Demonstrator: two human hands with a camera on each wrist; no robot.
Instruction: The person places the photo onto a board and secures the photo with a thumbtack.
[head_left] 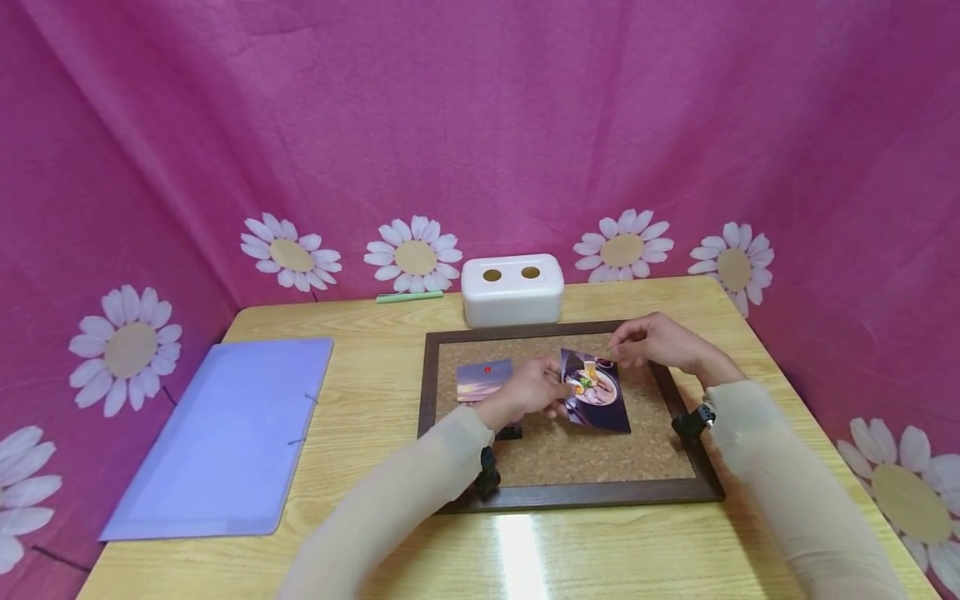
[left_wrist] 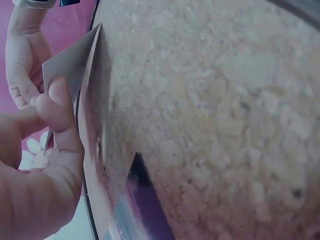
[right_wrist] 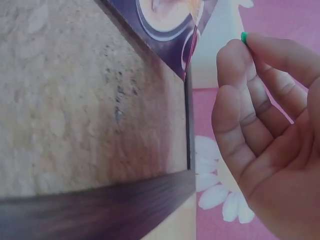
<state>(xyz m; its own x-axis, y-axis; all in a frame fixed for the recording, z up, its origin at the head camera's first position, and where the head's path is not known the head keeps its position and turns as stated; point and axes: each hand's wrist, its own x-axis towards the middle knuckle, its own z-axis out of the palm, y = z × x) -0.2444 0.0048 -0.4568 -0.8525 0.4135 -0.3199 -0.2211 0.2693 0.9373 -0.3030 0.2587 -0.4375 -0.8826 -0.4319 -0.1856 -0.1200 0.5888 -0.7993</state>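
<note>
My left hand grips the left edge of a photo print showing a bowl of noodles, over the right half of a cork board. The left wrist view shows the print's pale back tilted up from the cork. At the print's upper right corner, my right hand pinches a small green push pin between thumb and fingertip. To the left, a sunset photo lies on the cork with a red push pin near its top. My left hand and forearm partly hide it.
The board's dark wooden frame lies on the wooden table. Behind it stands a white box with two round holes. A green pen-like item lies at the back edge. On the left is a lilac folder. Pink curtain surrounds the table.
</note>
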